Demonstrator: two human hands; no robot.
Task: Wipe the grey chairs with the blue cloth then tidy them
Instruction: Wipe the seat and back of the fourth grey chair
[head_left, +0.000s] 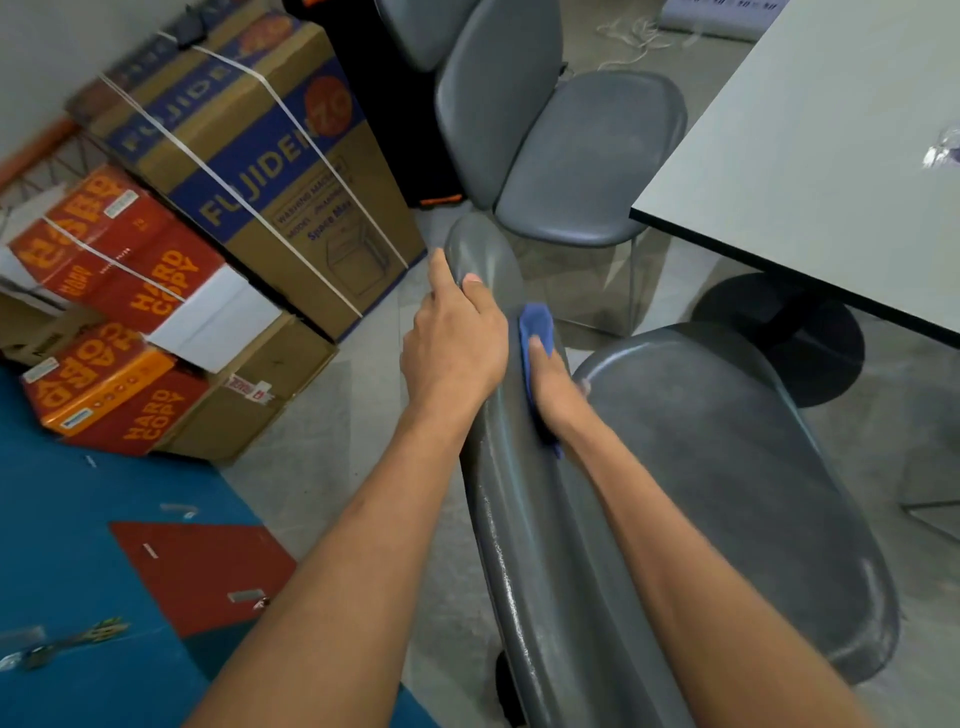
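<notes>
Left hand (457, 343) steadies the chair (727, 467) back's top edge; right hand (553, 387) presses the cloth (535, 322) flat just beside it, backrest running toward the person.

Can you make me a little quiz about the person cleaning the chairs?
1. True or false: the left hand holds the blue cloth.
2. Which part of the near grey chair does the cloth touch? A seat, B backrest, C legs.
3. Fill in: the second grey chair stands beside the pale ____.

Key: 1 false, the right hand presses it. 2 B. 3 table.
</notes>
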